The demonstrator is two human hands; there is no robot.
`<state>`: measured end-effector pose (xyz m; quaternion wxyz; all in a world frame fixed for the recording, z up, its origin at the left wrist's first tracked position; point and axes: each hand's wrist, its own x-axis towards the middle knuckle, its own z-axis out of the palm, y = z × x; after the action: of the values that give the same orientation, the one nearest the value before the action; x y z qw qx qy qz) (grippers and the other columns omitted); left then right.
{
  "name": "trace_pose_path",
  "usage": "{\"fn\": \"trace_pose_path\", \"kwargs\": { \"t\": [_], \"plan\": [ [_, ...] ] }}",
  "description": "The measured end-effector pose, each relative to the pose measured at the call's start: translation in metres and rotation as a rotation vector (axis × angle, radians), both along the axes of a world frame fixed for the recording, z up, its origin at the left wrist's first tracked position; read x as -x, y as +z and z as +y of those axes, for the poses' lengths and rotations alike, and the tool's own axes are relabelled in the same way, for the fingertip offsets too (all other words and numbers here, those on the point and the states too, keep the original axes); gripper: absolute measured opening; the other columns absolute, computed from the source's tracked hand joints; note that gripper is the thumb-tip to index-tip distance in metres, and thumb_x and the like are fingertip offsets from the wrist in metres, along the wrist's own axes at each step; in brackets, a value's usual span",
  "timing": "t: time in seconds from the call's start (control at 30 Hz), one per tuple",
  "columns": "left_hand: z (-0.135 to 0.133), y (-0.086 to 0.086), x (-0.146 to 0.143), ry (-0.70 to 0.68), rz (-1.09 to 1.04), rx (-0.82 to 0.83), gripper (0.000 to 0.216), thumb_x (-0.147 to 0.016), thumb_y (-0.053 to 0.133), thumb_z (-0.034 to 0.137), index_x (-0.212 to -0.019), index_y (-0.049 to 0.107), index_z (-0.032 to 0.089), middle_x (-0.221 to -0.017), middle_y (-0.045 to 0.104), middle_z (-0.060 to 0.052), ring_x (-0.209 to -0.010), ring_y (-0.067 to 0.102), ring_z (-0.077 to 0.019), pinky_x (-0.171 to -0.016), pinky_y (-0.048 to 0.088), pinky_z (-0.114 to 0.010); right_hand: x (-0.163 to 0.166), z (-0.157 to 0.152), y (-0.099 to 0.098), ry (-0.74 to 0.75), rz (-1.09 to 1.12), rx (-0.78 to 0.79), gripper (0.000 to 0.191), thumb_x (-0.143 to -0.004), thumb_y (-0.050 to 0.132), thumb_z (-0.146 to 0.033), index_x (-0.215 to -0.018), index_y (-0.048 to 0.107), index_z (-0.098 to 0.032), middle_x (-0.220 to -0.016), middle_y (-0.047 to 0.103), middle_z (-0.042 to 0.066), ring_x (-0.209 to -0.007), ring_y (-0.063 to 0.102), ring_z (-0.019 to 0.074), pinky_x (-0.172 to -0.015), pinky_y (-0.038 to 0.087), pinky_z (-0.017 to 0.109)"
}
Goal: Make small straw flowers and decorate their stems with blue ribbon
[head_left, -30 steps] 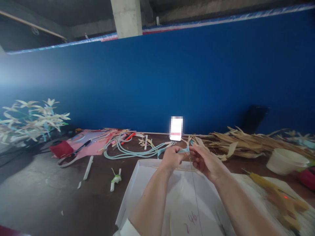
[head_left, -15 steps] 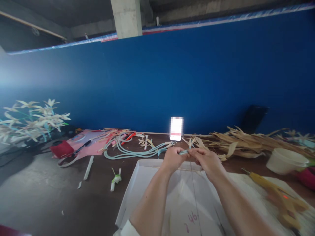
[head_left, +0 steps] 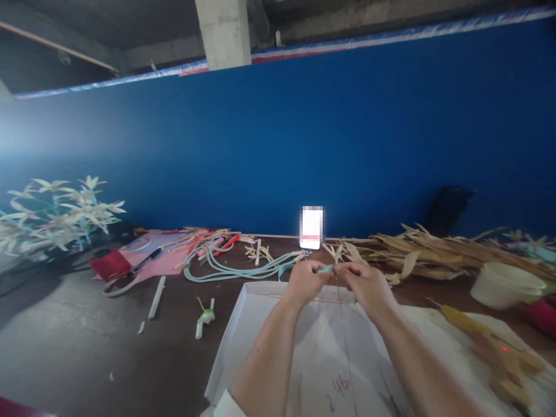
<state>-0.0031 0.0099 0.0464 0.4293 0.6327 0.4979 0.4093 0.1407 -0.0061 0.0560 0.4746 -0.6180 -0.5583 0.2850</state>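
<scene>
My left hand (head_left: 307, 280) is closed, with thumb and fingers pinching a light blue strip (head_left: 324, 269). My right hand (head_left: 362, 282) is closed too, its fingertips meeting the strip's other end at the base of a small pale husk flower (head_left: 333, 252). The flower's petals point up, away from me. From the fingertips a thin dark wire (head_left: 343, 330) runs down toward me over a shallow white box lid (head_left: 319, 347). Exactly how strip and wire meet is hidden by my fingers.
Behind my hands stand a lit phone (head_left: 311, 229) and looped light blue cords (head_left: 234, 272). Dry husks (head_left: 403, 255) and a white cup (head_left: 506, 285) lie right, near a yellow glue gun (head_left: 495, 347). At left are a red tape roll (head_left: 110, 264) and husk flowers (head_left: 65, 202).
Both hands keep nearly the same place and grip. The wire's lower part has swung slightly to the right, and the right hand has shifted very little.
</scene>
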Motion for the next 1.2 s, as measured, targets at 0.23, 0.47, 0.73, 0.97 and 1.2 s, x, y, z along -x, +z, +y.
{"fn": "trace_pose_path", "kwargs": {
  "t": [0.23,0.47,0.73,0.97,1.2],
  "plan": [
    [0.001,0.001,0.002,-0.033,0.079,-0.066,0.032,-0.073,0.052,0.042,-0.075,0.067,0.014,-0.055,0.051,0.001,-0.053,0.044,-0.0105,-0.051,0.031,-0.022,-0.002,0.002,-0.003,0.026,0.006,0.022,0.023,-0.067,0.059,-0.036,-0.072,0.073,-0.020,-0.042,0.050,-0.002,-0.047,0.044,0.0146,-0.047,0.028,0.027],
    [-0.001,0.005,0.000,-0.011,0.209,-0.264,0.024,-0.073,0.052,0.032,-0.066,0.066,0.015,-0.071,0.061,-0.002,-0.068,0.050,-0.0139,-0.060,0.033,-0.023,-0.002,0.005,-0.008,0.026,0.015,-0.030,0.021,-0.067,0.059,-0.037,-0.064,0.071,-0.020,-0.043,0.049,-0.002,-0.046,0.042,0.0140,-0.048,0.028,0.027],
    [-0.001,0.003,0.001,-0.032,0.163,-0.206,0.025,-0.073,0.053,0.035,-0.065,0.065,0.014,-0.061,0.055,0.000,-0.061,0.045,-0.0116,-0.056,0.031,-0.022,-0.003,0.008,-0.015,0.048,0.177,0.059,0.021,-0.063,0.063,-0.039,-0.066,0.068,-0.019,-0.044,0.047,-0.003,-0.042,0.037,0.0112,-0.043,0.026,0.026],
    [-0.001,-0.001,0.000,-0.066,0.049,-0.066,0.030,-0.065,0.062,0.044,-0.071,0.065,0.015,-0.060,0.048,0.003,-0.055,0.038,-0.0085,-0.051,0.029,-0.021,-0.001,0.011,-0.015,0.105,0.461,0.142,0.013,-0.058,0.069,-0.034,-0.058,0.065,-0.021,-0.043,0.047,-0.003,-0.040,0.034,0.0091,-0.040,0.024,0.025],
    [-0.003,0.002,0.000,-0.066,0.034,-0.023,0.031,-0.063,0.063,0.044,-0.070,0.064,0.014,-0.058,0.046,0.003,-0.055,0.037,-0.0082,-0.051,0.028,-0.020,0.002,0.009,-0.011,0.131,0.585,0.170,0.014,-0.055,0.070,-0.030,-0.058,0.062,-0.020,-0.045,0.049,-0.004,-0.041,0.036,0.0080,-0.040,0.027,0.024]
  ]
}}
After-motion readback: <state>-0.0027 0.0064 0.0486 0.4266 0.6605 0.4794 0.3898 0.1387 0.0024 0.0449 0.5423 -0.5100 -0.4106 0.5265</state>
